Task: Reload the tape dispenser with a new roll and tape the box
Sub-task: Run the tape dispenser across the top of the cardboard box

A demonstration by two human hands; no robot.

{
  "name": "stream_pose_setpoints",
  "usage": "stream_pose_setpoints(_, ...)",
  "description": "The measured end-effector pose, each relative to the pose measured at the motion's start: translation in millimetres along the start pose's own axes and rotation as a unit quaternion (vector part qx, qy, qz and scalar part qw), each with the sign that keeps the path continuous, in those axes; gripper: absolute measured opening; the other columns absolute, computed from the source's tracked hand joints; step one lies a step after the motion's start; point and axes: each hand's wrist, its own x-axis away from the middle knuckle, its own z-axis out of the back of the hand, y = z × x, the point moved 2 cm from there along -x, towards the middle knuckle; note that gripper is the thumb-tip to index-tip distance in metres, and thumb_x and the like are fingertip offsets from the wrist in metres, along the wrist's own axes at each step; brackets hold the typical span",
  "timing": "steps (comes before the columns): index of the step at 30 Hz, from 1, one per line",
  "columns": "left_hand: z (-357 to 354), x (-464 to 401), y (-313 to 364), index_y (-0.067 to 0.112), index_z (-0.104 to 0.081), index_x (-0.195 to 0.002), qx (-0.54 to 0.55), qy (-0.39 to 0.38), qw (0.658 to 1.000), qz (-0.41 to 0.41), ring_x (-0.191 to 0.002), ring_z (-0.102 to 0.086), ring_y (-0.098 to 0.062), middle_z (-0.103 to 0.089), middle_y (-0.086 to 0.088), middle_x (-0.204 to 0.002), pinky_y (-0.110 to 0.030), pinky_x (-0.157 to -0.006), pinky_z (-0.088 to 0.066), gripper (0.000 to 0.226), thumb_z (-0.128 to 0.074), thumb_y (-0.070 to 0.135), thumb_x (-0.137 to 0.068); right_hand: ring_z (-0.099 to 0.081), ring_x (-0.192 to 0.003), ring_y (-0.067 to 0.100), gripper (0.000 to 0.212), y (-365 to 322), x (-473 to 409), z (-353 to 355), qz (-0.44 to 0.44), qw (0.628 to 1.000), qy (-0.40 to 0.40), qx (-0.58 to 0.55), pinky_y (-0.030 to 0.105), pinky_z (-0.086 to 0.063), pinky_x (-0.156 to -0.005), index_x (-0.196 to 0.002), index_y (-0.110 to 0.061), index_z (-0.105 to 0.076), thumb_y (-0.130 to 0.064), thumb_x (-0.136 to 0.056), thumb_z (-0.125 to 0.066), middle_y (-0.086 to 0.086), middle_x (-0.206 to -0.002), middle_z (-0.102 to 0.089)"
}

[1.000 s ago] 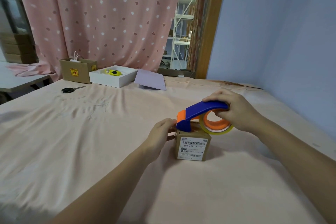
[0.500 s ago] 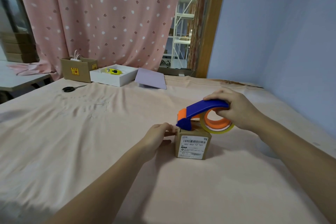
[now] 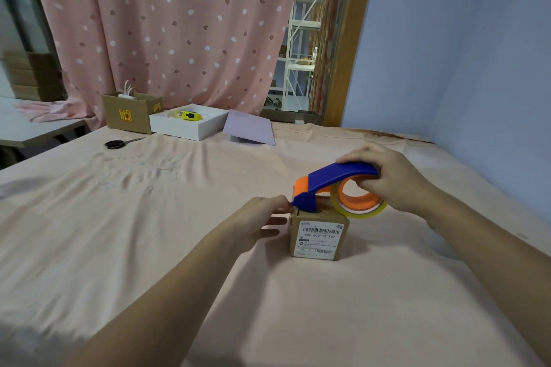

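We see the small cardboard box point(image 3: 319, 235) standing on the peach cloth point(image 3: 149, 232) that covers the bench, its barcode label facing us. The blue-and-orange tape dispenser point(image 3: 334, 185) rests with its nose on the box's top left edge, its clear tape roll point(image 3: 359, 202) on an orange core hanging past the box's far right side. Our right hand point(image 3: 393, 179) grips the dispenser's handle, fingers curled over it. Our left hand point(image 3: 259, 219) lies against the box's left side, fingers straight and touching it just below the dispenser's nose. Far back on the bench sit black scissors point(image 3: 117, 143), an open brown carton point(image 3: 131, 112), a white tray point(image 3: 190, 125) holding a yellow object, and a lilac sheet point(image 3: 250, 131).
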Motion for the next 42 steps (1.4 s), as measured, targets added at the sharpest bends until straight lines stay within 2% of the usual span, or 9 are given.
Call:
stream_pose_setpoints(3,5,3,4,0.011,-0.073,-0.114,-0.001,0.013,1.000,0.000,-0.108,-0.066,-0.021,-0.070,-0.004,-0.118,-0.036,-0.086,-0.053,0.038,-0.073,0.032,-0.083,-0.054,-0.108,0.014,0.055,1,1,0,-0.002,1.000,-0.001,0.001,0.017,-0.043,-0.079,-0.125,-0.030,-0.066,0.004,-0.083,-0.073,-0.008,-0.115,-0.058)
stream_pose_setpoints(9,5,12,13,0.005,-0.068,-0.100,0.083,-0.021,0.996,0.000,-0.070,-0.058,-0.017,-0.068,-0.006,-0.077,-0.028,-0.064,-0.049,0.008,-0.067,0.011,-0.095,-0.053,-0.109,0.015,0.056,-1,3,0,-0.007,1.000,0.016,0.002,0.016,-0.043,-0.078,-0.125,-0.027,-0.066,0.006,-0.082,-0.074,-0.008,-0.115,-0.057)
stream_pose_setpoints(19,-5,12,4,0.011,-0.060,-0.090,0.134,0.005,0.991,0.013,-0.064,-0.052,-0.014,-0.064,-0.005,-0.072,-0.023,-0.059,-0.045,0.014,-0.054,0.004,-0.101,-0.054,-0.107,0.014,0.055,-2,5,0,-0.008,1.000,0.011,-0.011,0.015,-0.043,-0.078,-0.123,-0.028,-0.067,0.008,-0.082,-0.072,-0.006,-0.115,-0.058)
stream_pose_setpoints(27,-22,11,-6,0.016,-0.049,-0.099,0.005,0.103,0.994,-0.024,-0.072,-0.051,-0.021,-0.061,-0.006,-0.088,-0.029,-0.057,-0.037,0.007,-0.053,0.013,-0.094,-0.054,-0.108,0.015,0.055,-2,4,-1,-0.017,1.000,0.009,-0.005,0.017,-0.043,-0.078,-0.123,-0.029,-0.066,0.007,-0.082,-0.072,-0.007,-0.115,-0.057)
stream_pose_setpoints(32,-17,9,-17,0.018,-0.053,-0.129,-0.102,0.173,0.965,-0.166,-0.109,-0.058,-0.014,-0.061,0.001,-0.131,-0.031,-0.093,-0.048,0.040,-0.049,0.006,-0.090,-0.054,-0.108,0.015,0.054,-3,4,-1,-0.015,1.000,0.008,0.000,0.016,-0.043,-0.079,-0.124,-0.026,-0.066,0.007,-0.082,-0.073,-0.006,-0.115,-0.057)
stream_pose_setpoints(35,-25,16,-20,0.037,-0.027,-0.156,-0.079,-0.007,0.971,-0.223,-0.137,-0.045,-0.003,-0.045,0.022,-0.151,-0.036,-0.118,-0.035,0.069,-0.055,0.043,-0.094,-0.054,-0.108,0.015,0.054,-3,3,-1,-0.010,1.000,0.009,-0.004,0.017,-0.043,-0.080,-0.124,-0.026,-0.067,0.008,-0.081,-0.073,-0.005,-0.115,-0.058)
stream_pose_setpoints(37,-34,11,-26,0.040,-0.011,-0.158,-0.107,-0.094,0.963,-0.231,-0.133,-0.055,-0.006,-0.057,0.023,-0.143,-0.042,-0.114,-0.045,0.101,-0.076,0.056,-0.082,-0.054,-0.108,0.014,0.055,-3,2,-1,-0.007,1.000,0.007,-0.001,0.016,-0.042,-0.080,-0.124,-0.026,-0.066,0.008,-0.081,-0.073,-0.005,-0.117,-0.058)
stream_pose_setpoints(39,-39,1,-31,0.035,0.009,-0.160,-0.129,-0.107,0.959,-0.230,-0.128,-0.062,-0.012,-0.064,0.012,-0.138,-0.049,-0.109,-0.049,0.125,-0.084,0.046,-0.078,-0.053,-0.108,0.011,0.054,-4,1,0,-0.004,1.000,-0.009,0.010,0.013,-0.040,-0.080,-0.123,-0.028,-0.063,0.006,-0.082,-0.072,-0.006,-0.118,-0.059)
stream_pose_setpoints(42,-38,-5,-28,0.036,-0.003,-0.160,-0.150,-0.073,0.957,-0.239,-0.122,-0.064,-0.008,-0.064,0.009,-0.137,-0.043,-0.106,-0.052,0.107,-0.078,0.044,-0.084,-0.053,-0.108,0.009,0.054,-5,1,0,-0.003,0.998,-0.051,0.025,0.011,-0.041,-0.080,-0.120,-0.036,-0.054,0.003,-0.086,-0.070,-0.011,-0.119,-0.058)
